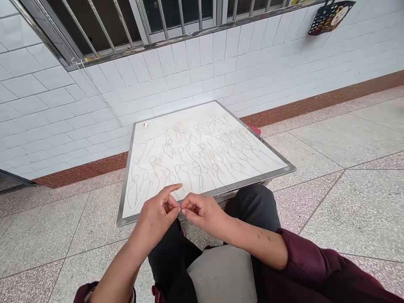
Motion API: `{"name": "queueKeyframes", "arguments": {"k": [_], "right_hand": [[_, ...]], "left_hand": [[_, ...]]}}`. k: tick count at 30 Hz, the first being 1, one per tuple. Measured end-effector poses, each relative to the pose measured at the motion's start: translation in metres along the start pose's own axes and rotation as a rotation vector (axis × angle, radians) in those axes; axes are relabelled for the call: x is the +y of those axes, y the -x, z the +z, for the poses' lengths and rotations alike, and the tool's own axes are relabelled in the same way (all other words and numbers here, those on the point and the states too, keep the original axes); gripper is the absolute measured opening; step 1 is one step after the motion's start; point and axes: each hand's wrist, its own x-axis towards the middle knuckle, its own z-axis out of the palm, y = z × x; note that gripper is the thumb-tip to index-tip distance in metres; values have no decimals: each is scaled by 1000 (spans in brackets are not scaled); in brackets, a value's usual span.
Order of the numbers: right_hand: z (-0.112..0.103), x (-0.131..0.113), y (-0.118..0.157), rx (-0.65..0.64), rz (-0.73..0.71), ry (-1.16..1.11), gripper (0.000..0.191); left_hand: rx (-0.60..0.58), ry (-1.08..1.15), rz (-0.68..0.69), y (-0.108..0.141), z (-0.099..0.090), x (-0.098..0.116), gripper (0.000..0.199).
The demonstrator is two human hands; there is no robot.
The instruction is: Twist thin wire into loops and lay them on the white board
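Over the near edge of the white table, my left hand point(160, 210) and my right hand point(203, 211) meet fingertip to fingertip. Both pinch thumb against forefinger; whatever lies between them is too small to make out. On my left hand one finger stretches out over the tabletop. Beyond the hands, several thin dark strands with looped ends point(196, 166) lie spread across the table point(151, 134), each with a long tail. Whether they are wire or thread I cannot tell.
A small white and red item point(145, 125) lies at the table's far left corner. The table stands by a white tiled wall point(176, 80) under a barred window point(164, 19). A black basket point(330, 19) hangs at upper right. My knees point(255, 204) are under the near edge.
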Motion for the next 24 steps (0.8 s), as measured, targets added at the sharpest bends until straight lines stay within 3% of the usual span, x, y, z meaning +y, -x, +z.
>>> {"name": "queueKeyframes", "arguments": {"k": [12, 19, 24], "right_hand": [[-1, -5, 0, 48, -27, 98, 7], [-5, -7, 1, 58, 5, 30, 5], [-5, -6, 1, 60, 3, 16, 4]], "left_hand": [[-14, -155, 44, 1, 0, 7, 54], [-186, 218, -76, -2, -31, 2, 56], [-166, 357, -116, -3, -43, -8, 59]]}}
